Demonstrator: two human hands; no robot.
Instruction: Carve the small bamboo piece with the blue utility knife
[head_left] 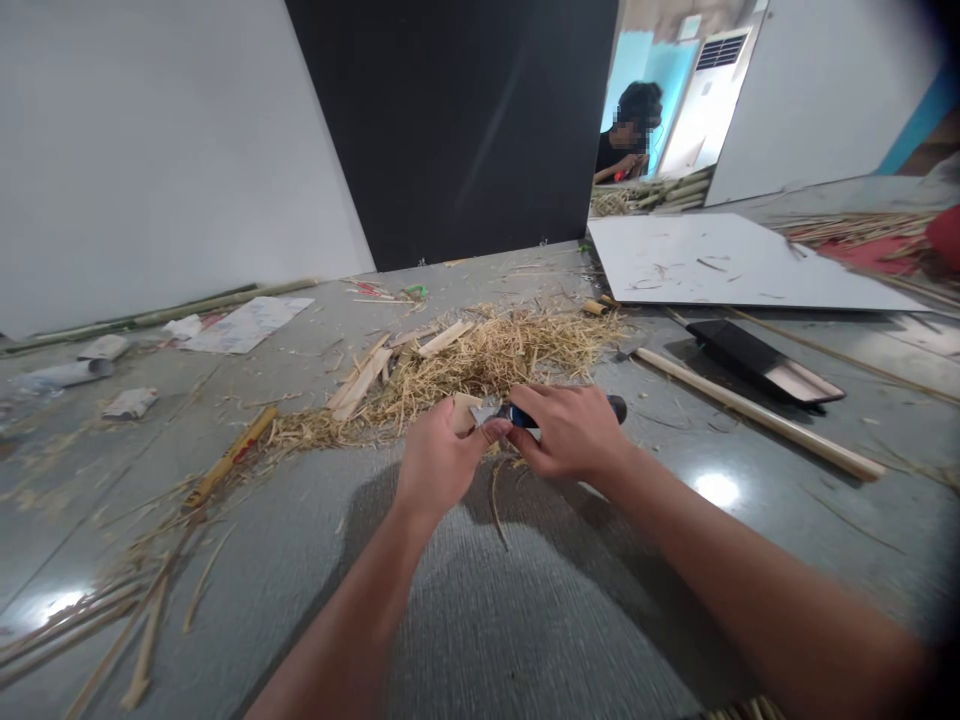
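Note:
My left hand (439, 460) is closed around a small pale piece of wood or bamboo (463, 410). In my right hand (574, 430) is a blade tool with a dark blue and black handle (618, 408), its short metal end pointing left at the pale piece. My left thumb lies close to the metal end. Whether the blade touches the wood cannot be made out. Just beyond both hands spreads a heap of straw-coloured shavings (510, 350), with flat pale wood strips (364, 385) on its left side.
A yellow-handled tool (232, 458) lies left on the floor. To the right are a wooden-handled tool (757, 415) and a black case (761, 360). A white board (742, 265) lies behind them. A tall black panel (465, 120) stands ahead; another person (630, 135) sits beyond.

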